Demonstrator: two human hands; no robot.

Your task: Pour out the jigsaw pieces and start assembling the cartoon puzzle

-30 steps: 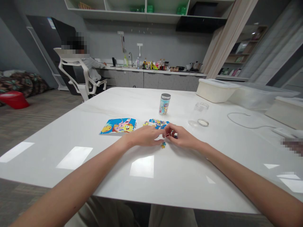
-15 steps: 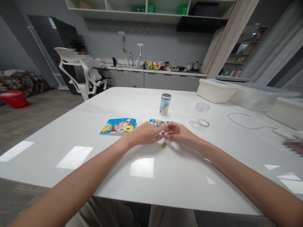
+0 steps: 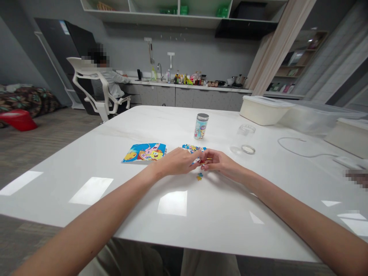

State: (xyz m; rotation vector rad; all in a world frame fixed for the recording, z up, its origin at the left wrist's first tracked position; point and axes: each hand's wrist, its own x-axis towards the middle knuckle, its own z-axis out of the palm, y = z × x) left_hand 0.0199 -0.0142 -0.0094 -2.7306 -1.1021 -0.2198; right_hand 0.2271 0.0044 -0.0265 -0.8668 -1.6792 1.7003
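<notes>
No writing, brand or number is legible. The barcode (image 3: 166, 151) at the right edge of the cartoon picture sheet (image 3: 144, 152), the label on the canister (image 3: 200, 128) and the sticker (image 3: 64, 27) on the refrigerator (image 3: 54, 44) are all too small or blurred to read.

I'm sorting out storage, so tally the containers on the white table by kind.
Printed jar with silver lid: 1
Clear jar: 1
Cream lidded boxes: 2
Clear plastic bin: 1
Total: 5
</notes>
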